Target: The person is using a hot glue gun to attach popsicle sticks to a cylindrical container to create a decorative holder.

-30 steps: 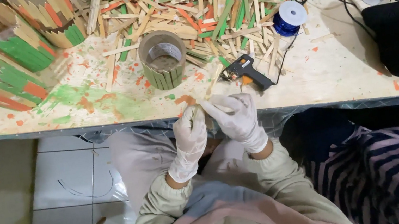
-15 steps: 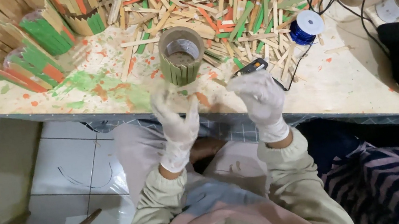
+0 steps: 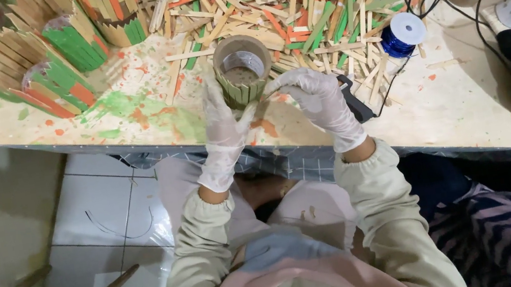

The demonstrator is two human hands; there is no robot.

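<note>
Head view: both gloved hands up at the small cardboard cup (image 3: 243, 70) standing on the table (image 3: 466, 105), near its front edge, w/ green-painted craft sticks clad round its lower wall. Left hand (image 3: 225, 131) has fingers spread and laid against the cup's left/front side, steadying it. Right hand (image 3: 316, 97) has fingertips pressed together at the cup's right side, pinching what looks like one stick against the wall; the stick itself is mostly hidden, can't be sure. Progress, judged: front of the cup is covered in sticks, the cardboard rim is bare above, the far side can't be seen; so cladding is partway, prob. more sticks to go. Finished stick-clad pots (image 3: 48, 66) sit at the table's left rear, loose stick pile (image 3: 288, 3) behind the cup, blue wire spool (image 3: 402, 34) to the right, glue gun (image 3: 358, 104) just beside the right hand, partly hidden by it. Vs 0.5 s ago: both hands have closed in from the table edge onto the cup; 1.0 s ago they were together at the edge, well short of the cup, glue gun lying clear of them.
</note>
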